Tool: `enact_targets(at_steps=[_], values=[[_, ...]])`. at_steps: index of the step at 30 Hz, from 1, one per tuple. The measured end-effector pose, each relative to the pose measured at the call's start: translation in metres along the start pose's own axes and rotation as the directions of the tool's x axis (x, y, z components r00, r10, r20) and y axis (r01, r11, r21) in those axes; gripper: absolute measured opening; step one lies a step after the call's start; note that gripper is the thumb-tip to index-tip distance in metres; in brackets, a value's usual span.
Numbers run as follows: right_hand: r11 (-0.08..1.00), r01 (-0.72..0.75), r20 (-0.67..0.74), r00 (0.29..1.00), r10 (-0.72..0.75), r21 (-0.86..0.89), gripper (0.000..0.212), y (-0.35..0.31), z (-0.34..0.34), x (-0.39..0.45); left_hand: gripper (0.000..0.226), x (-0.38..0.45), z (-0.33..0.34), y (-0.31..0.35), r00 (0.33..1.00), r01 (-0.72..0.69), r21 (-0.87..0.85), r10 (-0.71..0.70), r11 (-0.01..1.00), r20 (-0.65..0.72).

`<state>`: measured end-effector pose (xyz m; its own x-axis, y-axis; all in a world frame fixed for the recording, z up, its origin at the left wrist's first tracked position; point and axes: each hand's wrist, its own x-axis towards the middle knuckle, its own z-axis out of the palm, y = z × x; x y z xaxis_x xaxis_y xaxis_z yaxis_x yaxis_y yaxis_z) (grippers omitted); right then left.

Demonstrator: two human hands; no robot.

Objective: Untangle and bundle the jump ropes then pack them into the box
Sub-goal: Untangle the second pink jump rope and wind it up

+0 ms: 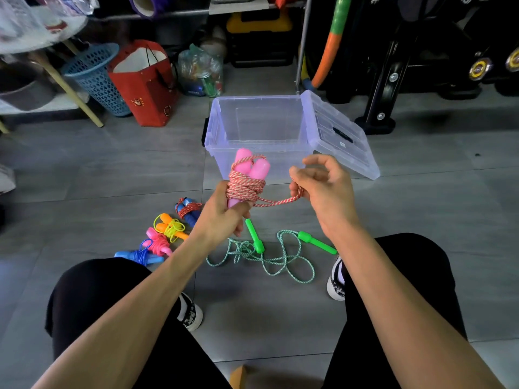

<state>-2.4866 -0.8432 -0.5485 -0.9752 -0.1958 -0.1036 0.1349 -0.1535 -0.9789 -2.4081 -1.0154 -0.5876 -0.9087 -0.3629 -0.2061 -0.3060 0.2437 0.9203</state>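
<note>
A grey tiled floor [112, 169] is seen. On it stand a clear plastic box [224, 141], its lid [334, 133] leaned against the right side, a red paper bag [146, 91] and a blue mesh basket [98, 77]. Four bundled jump ropes [165, 234] and a loose green jump rope [275, 254] are laid nearer.

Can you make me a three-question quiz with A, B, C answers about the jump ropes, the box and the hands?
1. Where is the green rope?
A. in the box
B. loose on the floor
C. in the blue basket

2. What colour are the handles held in the left hand?
A. pink
B. yellow
C. black

3. How is the box?
A. shut
B. open with nothing inside
C. full of ropes

Answers:
1 B, it sprawls on the tiles between the shoes.
2 A, pink tops stick out above the red-and-white cord.
3 B, the lid leans off to one side.
</note>
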Motion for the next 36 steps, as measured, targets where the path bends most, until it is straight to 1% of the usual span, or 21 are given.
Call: enact_targets(at_steps=[2, 4, 7, 9, 10, 12, 14, 17, 19, 21, 25, 27, 29, 32, 35, 36], values=[[0.998, 0.051, -0.007, 0.999, -0.051, -0.028, 0.018, -0.003, -0.001, 0.0, 0.023, -0.006, 0.004, -0.001, 0.998, -0.048, 0.094, 0.044, 0.994, 0.045], [0.986, 0.121, 0.027, 0.993, -0.119, -0.113, 0.015, -0.004, 0.001, -0.003, 0.027, -0.01, 0.008, 0.0, 0.995, -0.079, 0.176, 0.068, 0.981, 0.07], [0.932, 0.226, 0.115, 0.973, -0.2, -0.285, 0.005, 0.002, 0.005, -0.006, 0.038, -0.017, 0.013, 0.003, 0.993, -0.083, 0.168, 0.067, 0.982, 0.099], [0.847, 0.342, 0.183, 0.939, -0.291, -0.408, 0.012, 0.007, 0.007, -0.006, 0.039, -0.02, 0.016, 0.005, 0.993, -0.062, 0.125, 0.049, 0.99, 0.107], [0.778, 0.411, 0.238, 0.911, -0.336, -0.476, 0.017, 0.009, 0.007, -0.006, 0.037, -0.02, 0.017, 0.006, 0.994, -0.049, 0.102, 0.038, 0.994, 0.106], [0.651, 0.522, 0.342, 0.853, -0.394, -0.551, 0.026, 0.01, 0.005, -0.006, 0.031, -0.02, 0.018, 0.008, 0.995, -0.036, 0.07, 0.029, 0.997, 0.095], [0.576, 0.577, 0.378, 0.816, -0.438, -0.579, 0.03, 0.01, 0.002, -0.005, 0.025, -0.02, 0.017, 0.01, 0.996, -0.026, 0.04, 0.022, 0.999, 0.087], [0.567, 0.605, 0.4, 0.796, -0.455, -0.559, 0.029, 0.008, -0.001, -0.005, 0.023, -0.021, 0.015, 0.014, 0.995, -0.029, 0.008, 0.028, 1.0, 0.092], [0.512, 0.662, 0.453, 0.748, -0.485, -0.547, 0.026, 0.009, -0.001, -0.006, 0.023, -0.022, 0.015, 0.014, 0.994, -0.032, 0.013, 0.03, 0.999, 0.102], [0.442, 0.706, 0.515, 0.707, -0.485, -0.553, 0.025, 0.013, -0.001, -0.008, 0.023, -0.023, 0.015, 0.014, 0.994, -0.021, 0.005, 0.02, 1.0, 0.103], [0.312, 0.726, 0.616, 0.686, -0.387, -0.613, 0.041, 0.026, -0.001, -0.008, 0.021, -0.023, 0.011, 0.013, 0.997, -0.017, -0.007, 0.018, 1.0, 0.078], [0.293, 0.742, 0.629, 0.668, -0.399, -0.602, 0.041, 0.027, 0.0, -0.007, 0.021, -0.024, 0.01, 0.013, 0.996, -0.016, 0.012, 0.015, 1.0, 0.086], [0.292, 0.743, 0.601, 0.663, -0.446, -0.602, 0.036, 0.026, -0.001, -0.008, 0.019, -0.024, 0.01, 0.015, 0.997, -0.019, 0.021, 0.017, 1.0, 0.081], [0.268, 0.698, 0.516, 0.687, -0.512, -0.664, 0.021, 0.026, 0.003, -0.011, 0.019, -0.022, 0.009, 0.016, 0.997, -0.02, 0.024, 0.018, 1.0, 0.073], [0.2, 0.649, 0.486, 0.708, -0.513, -0.734, 0.016, 0.028, 0.007, -0.013, 0.02, -0.021, 0.012, 0.014, 0.997, -0.013, 0.041, 0.009, 0.999, 0.077], [0.207, 0.642, 0.486, 0.719, -0.496, -0.739, 0.017, 0.028, 0.007, -0.013, 0.02, -0.02, 0.013, 0.013, 0.997, -0.007, 0.049, 0.003, 0.999, 0.082]])
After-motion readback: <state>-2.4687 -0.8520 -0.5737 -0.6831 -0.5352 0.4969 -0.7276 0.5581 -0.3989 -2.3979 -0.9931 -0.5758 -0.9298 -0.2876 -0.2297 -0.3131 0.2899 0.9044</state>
